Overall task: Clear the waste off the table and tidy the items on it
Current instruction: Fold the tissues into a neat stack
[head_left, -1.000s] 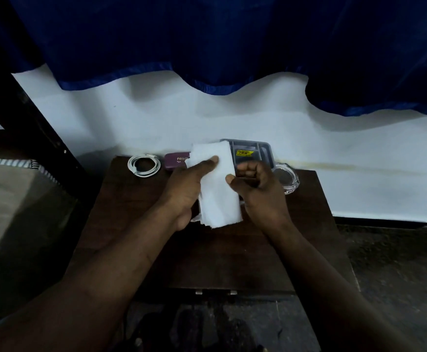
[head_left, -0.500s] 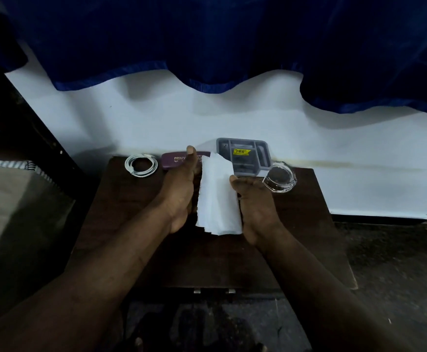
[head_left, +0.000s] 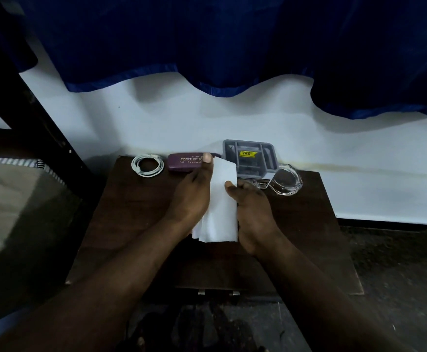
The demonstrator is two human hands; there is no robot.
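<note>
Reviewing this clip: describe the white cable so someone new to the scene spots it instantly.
On the dark wooden table, look along the back edge by the white wall. The white cable lies at the far left, beside the purple glasses case. It alone is wound into a flat ring.

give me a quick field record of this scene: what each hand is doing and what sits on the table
surface: dark wooden table against a white wall
left hand: pressed to the left side of the white papers, thumb up
right hand: pressed to the right side of the same papers
held item: stack of white papers, upright between both hands
back row, left to right: coiled white cable, purple glasses case, grey compartment tray, clear glass dish
above: blue curtain
</note>
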